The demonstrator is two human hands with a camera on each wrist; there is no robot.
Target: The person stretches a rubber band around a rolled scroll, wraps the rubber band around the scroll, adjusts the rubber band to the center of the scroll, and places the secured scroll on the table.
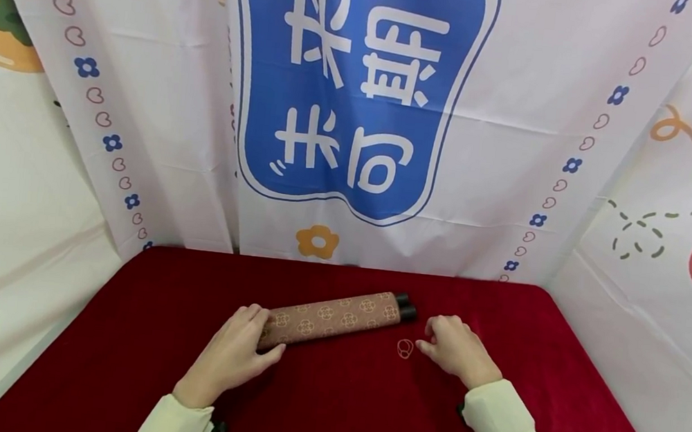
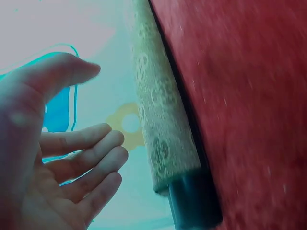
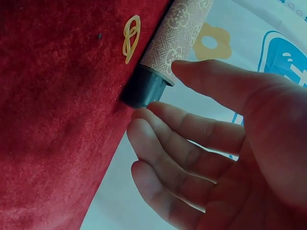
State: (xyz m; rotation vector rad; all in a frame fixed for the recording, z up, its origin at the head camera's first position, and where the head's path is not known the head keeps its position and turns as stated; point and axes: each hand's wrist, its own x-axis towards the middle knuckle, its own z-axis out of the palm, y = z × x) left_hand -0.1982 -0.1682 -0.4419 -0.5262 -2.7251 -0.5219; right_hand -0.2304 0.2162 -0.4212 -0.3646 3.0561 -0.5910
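A rolled-up scroll, brown with a gold flower pattern, lies slanted on the red cloth. Black knobs stick out at its right end; in the left wrist view a black knob shows at the other end too. My left hand is at the scroll's left end and overlaps it in the head view, fingers loosely bent with a gap between thumb and fingertips. Just off the right end hovers my right hand, its fingers relaxed and holding nothing. Between that hand and the scroll lies a looped, tan rubber band.
Red velvet cloth covers the table. Behind it hangs a white printed curtain with a blue panel, and more printed cloth closes off the sides. The table's far edge runs close behind the scroll.
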